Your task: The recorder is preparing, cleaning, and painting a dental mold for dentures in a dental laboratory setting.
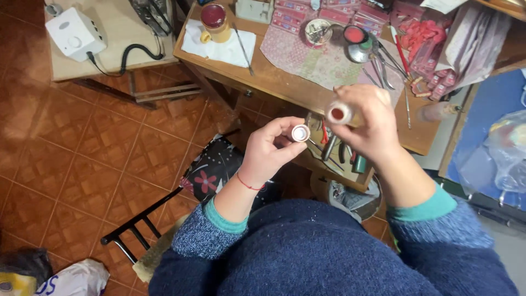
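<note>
Beyond both hands stands a wooden table [285, 87] strewn with tools, a patterned cloth [312, 60] and a yellow mug [215, 24] — below the left wrist, a flowered chair seat [211, 170]. The right hand [370, 123] is closed around a small bottle [338, 113], its reddish open mouth facing up. Just beside it, apart, the left hand [271, 148] pinches a small round white cap [300, 133] between its fingertips.

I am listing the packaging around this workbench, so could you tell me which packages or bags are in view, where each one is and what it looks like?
Pink flat packets: stacked at the table's far edge, rectangular.
White plastic bag: on the floor, bottom left, crumpled, with blue print.
Clear plastic bag: far right, on a blue surface, crinkled.
</note>
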